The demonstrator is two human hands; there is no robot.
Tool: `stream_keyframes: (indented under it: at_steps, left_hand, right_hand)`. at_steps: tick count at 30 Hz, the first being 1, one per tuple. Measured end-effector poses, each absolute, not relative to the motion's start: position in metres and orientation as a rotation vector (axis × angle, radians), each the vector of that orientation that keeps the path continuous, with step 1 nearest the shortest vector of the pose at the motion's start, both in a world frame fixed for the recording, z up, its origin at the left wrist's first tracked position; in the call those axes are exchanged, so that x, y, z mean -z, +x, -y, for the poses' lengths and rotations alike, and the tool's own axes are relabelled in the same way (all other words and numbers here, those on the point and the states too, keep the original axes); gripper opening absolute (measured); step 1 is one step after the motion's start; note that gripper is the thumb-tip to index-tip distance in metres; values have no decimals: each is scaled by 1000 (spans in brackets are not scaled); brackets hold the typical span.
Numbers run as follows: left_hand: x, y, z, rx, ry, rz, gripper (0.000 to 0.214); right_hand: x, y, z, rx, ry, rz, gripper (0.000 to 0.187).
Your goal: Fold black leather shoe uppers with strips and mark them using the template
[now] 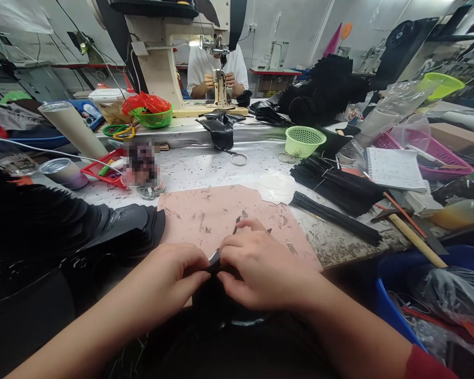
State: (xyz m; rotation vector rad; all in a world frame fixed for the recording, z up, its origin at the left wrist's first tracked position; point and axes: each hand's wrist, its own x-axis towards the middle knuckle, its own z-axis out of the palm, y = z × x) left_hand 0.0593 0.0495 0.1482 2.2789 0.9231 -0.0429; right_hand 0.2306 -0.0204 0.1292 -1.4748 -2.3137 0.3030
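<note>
I take the pink board (193, 210) on the table (256, 155) as my landmark. At its near edge I have both hands working close together over a black piece (210, 292), which sits just on my side of the board, its lower part lost in the dark below.

My left hand (184, 276) has thumb and forefinger pressed together, pinching the upper edge of that piece. My right hand (256, 266) is just beside it, its fingers curled at the same edge with the thumb underneath; I cannot tell from here whether they grip the piece. A thin dark tip (237, 226) shows past the right hand, over the board, too slight for me to identify.

Left of the board, I see a thick stack of black pieces (122, 226). A translucent disc (276, 188) touches the board's far right corner, and a black strip bundle (335, 216) lies to the right of it. Beyond the board stand a green basket (306, 143), to its right, and a sewing machine (154, 58), with a co-worker (237, 66) in white behind it.
</note>
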Motion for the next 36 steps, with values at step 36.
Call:
stream_keyframes:
  at_steps: [36]
  left_hand:
    - [-145, 72, -65, 226, 2466, -737, 22]
  right_hand:
    - [-135, 252, 13, -552, -1546, 2346, 19]
